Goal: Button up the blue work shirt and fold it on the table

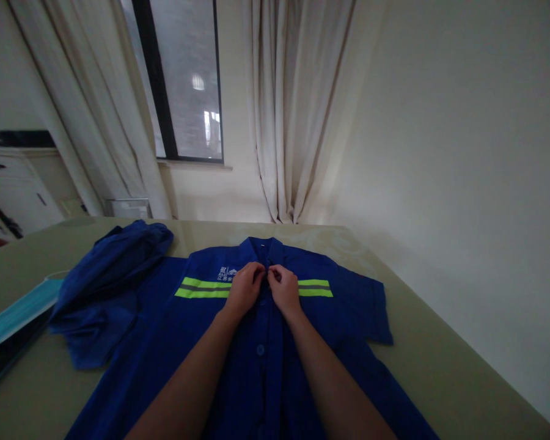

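Head view: your left grip [244,286] and right grip [284,289] sit just beside each other, both closed, fingertips pinching the placket [262,327] below the collar [277,249] of a blue short-sleeved work shirt [252,391]. The shirt lies front up on the counter [440,342], collar toward the far edge, 1 sleeve near the right edge. To your left, 1 bunched blue garment [114,287] and 1 light-blue face mask [22,313] lie there too.
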`<act>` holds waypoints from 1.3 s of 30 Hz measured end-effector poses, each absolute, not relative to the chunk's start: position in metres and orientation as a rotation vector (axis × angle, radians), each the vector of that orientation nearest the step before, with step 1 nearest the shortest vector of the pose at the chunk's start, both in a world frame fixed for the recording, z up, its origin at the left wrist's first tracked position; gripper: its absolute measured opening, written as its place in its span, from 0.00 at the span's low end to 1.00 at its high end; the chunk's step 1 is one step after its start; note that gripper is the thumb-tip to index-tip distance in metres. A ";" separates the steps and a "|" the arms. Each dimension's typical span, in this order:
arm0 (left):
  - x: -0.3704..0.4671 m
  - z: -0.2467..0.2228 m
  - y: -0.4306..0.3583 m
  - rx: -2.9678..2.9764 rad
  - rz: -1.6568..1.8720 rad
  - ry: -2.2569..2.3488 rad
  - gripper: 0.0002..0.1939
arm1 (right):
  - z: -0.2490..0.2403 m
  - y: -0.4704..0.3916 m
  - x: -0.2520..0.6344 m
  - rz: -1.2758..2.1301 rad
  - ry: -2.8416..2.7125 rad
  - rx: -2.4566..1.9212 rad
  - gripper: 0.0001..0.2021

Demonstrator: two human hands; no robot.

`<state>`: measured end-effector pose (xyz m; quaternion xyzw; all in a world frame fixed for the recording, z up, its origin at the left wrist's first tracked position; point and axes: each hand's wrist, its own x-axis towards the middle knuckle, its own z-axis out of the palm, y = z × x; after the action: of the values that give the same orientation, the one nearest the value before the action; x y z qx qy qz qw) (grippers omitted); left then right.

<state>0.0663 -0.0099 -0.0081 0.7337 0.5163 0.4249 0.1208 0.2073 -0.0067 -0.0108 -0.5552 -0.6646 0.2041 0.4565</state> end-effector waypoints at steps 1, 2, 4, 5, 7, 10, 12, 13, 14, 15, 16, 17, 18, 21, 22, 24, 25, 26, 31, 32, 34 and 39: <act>0.066 -0.008 -0.009 2.119 1.248 1.504 0.08 | -0.012 -0.006 0.207 0.492 -1.635 -1.364 0.09; 0.066 -0.009 -0.009 2.092 1.254 1.502 0.08 | -0.013 -0.005 0.207 0.478 -1.639 -1.357 0.09; 0.066 -0.011 -0.007 2.030 1.264 1.498 0.08 | -0.014 -0.005 0.207 0.444 -1.664 -1.341 0.08; 0.066 -0.012 -0.006 2.001 1.267 1.496 0.08 | -0.014 -0.005 0.207 0.426 -1.679 -1.337 0.08; 0.064 -0.013 -0.004 1.958 1.269 1.492 0.06 | -0.014 -0.006 0.206 0.396 -1.709 -1.341 0.06; 0.063 -0.015 -0.002 1.932 1.255 1.499 0.06 | -0.016 -0.006 0.206 0.395 -1.727 -1.359 0.04; 0.062 -0.015 -0.002 1.928 1.240 1.513 0.06 | -0.017 -0.005 0.206 0.432 -1.704 -1.353 0.04; 0.063 -0.015 -0.002 1.926 1.232 1.525 0.06 | -0.017 -0.004 0.206 0.457 -1.684 -1.346 0.04; 0.063 -0.014 -0.003 1.924 1.225 1.543 0.06 | -0.018 -0.004 0.207 0.478 -1.663 -1.340 0.04; 0.064 -0.014 -0.003 1.923 1.216 1.566 0.06 | -0.018 -0.004 0.207 0.488 -1.647 -1.336 0.04; 0.064 -0.014 -0.003 1.923 1.204 1.594 0.05 | -0.018 -0.003 0.207 0.484 -1.637 -1.337 0.04; 0.065 -0.013 -0.003 1.927 1.190 1.625 0.05 | -0.018 -0.003 0.207 0.468 -1.631 -1.341 0.03; 0.066 -0.013 -0.004 1.935 1.173 1.658 0.05 | -0.018 -0.003 0.207 0.447 -1.627 -1.346 0.03; 0.069 -0.010 -0.006 2.015 1.099 1.726 0.06 | -0.020 -0.001 0.208 0.435 -1.608 -1.384 0.03; 0.070 -0.008 -0.008 2.060 1.068 1.730 0.07 | -0.020 0.001 0.209 0.462 -1.600 -1.405 0.03; 0.071 -0.004 -0.012 2.161 0.999 1.723 0.11 | -0.022 0.004 0.210 0.535 -1.587 -1.443 0.03; 0.072 -0.003 -0.014 2.205 0.965 1.724 0.12 | -0.023 0.005 0.211 0.573 -1.585 -1.456 0.04; 0.073 -0.001 -0.016 2.242 0.934 1.732 0.13 | -0.024 0.007 0.211 0.606 -1.586 -1.462 0.04; 0.072 -0.001 -0.017 2.276 0.833 1.884 0.11 | -0.025 0.010 0.215 0.597 -1.539 -1.444 0.11; 0.070 -0.002 -0.015 2.260 0.828 1.926 0.13 | -0.025 0.010 0.215 0.541 -1.499 -1.441 0.12; 0.068 -0.005 -0.013 2.238 0.821 1.994 0.17 | -0.025 0.008 0.216 0.405 -1.420 -1.427 0.13; 0.065 -0.014 -0.015 2.315 0.723 1.964 0.17 | -0.022 0.003 0.212 0.465 -1.614 -1.234 0.13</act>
<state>0.0646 -0.0148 -0.0137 0.7418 0.6293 0.2317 0.0105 0.2117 0.0034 -0.0223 -0.5111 -0.6686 0.1928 0.5046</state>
